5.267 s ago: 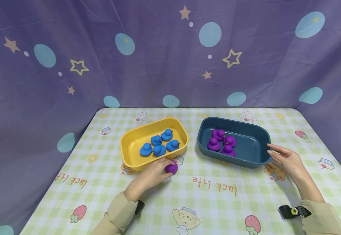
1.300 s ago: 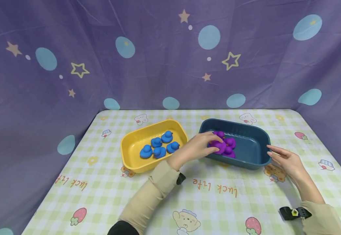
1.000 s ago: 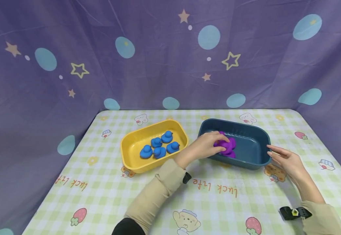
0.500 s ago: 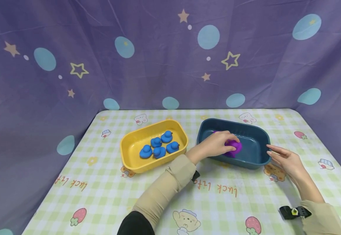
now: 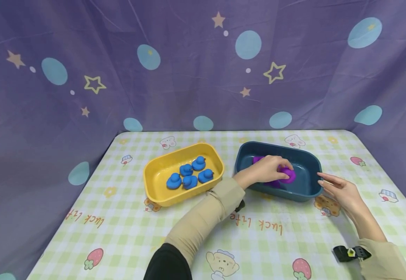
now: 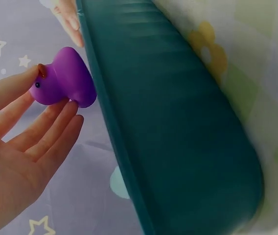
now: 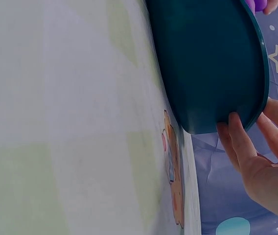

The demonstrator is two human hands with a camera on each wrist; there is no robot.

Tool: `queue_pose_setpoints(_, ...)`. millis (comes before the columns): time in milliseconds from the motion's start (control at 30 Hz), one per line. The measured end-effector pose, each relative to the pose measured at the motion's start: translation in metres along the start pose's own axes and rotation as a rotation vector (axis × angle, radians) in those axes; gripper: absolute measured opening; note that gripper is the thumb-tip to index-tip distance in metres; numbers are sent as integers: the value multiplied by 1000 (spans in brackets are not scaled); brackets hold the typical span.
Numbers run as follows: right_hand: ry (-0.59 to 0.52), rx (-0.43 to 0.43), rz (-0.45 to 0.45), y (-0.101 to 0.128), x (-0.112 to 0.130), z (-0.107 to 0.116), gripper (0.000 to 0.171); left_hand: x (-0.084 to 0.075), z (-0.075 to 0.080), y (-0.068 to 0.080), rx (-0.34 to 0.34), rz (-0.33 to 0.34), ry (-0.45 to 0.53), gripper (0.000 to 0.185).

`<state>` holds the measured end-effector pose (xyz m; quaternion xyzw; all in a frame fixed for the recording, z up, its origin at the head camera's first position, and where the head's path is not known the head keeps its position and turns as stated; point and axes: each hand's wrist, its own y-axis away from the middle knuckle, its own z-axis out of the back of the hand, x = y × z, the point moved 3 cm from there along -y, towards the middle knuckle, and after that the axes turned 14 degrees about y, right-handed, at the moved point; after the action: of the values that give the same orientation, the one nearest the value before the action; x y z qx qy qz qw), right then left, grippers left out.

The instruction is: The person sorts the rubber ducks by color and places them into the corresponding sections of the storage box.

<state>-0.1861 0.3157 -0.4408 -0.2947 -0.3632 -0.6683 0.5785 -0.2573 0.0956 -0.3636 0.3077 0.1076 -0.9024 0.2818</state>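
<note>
The left hand [image 5: 264,170] pinches a purple rubber duck [image 6: 63,78] (beak up) over the teal tub [image 5: 302,189]; the right hand [image 5: 339,190], fingers straight, touches its 3 o'clock end.

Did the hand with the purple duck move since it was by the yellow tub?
Yes. The left hand carried the purple duck rightward from beside the yellow tub to over the blue tub.

Purple curtain [image 5: 175,89] (stars, blue ovals) hangs behind a table [image 5: 259,241] in checked cartoon-print cloth.
</note>
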Motion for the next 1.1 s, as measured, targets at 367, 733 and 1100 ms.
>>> queue_pose_setpoints(367,-2,-4,-5,-1,-1,1,58,10,-11,-18,28,66,83,28)
queue_pose_setpoints(733,14,-8,-8,-1,0,0,60,22,-25,-28,46,115,146,27)
queue_pose_setpoints(1100,-8,-10,3,1,1,0,58,28,-34,-34,58,163,143,26)
